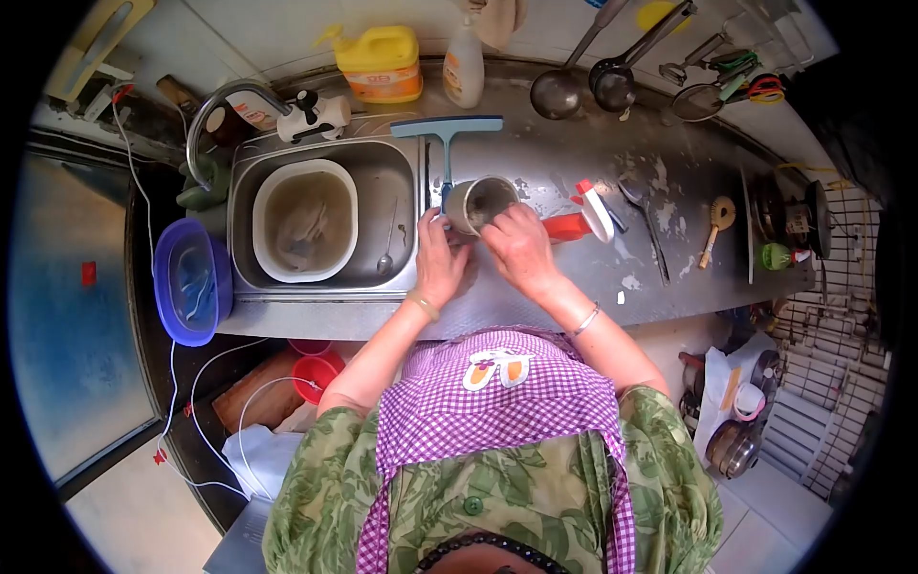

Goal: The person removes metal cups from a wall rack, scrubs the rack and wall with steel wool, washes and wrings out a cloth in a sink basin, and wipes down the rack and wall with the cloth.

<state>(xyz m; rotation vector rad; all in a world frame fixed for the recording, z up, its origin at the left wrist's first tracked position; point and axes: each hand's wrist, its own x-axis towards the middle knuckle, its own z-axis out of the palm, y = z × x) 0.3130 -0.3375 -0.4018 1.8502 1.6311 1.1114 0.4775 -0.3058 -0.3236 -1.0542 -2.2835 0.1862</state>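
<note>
A grey cylindrical container (463, 209) lies tilted on the metal counter, its open mouth toward the upper right. My left hand (441, 260) is against its lower left side, fingers curled round it. At its mouth is my right hand (517, 247), with fingers bent at the rim; whether they hold anything inside is hidden. A light blue squeegee (447, 130) lies just behind the container. Right of my right hand are a red-handled tool (568, 227) and a red and white item (595, 209).
The sink (387, 191) at left holds a white basin (353, 228) of cloudy water and a spoon. A purple basin (218, 311) stands beside it. A yellow jug (380, 67) and white bottle (464, 67) stand behind; ladles (557, 94) hang at the back. A brush (719, 215) lies right.
</note>
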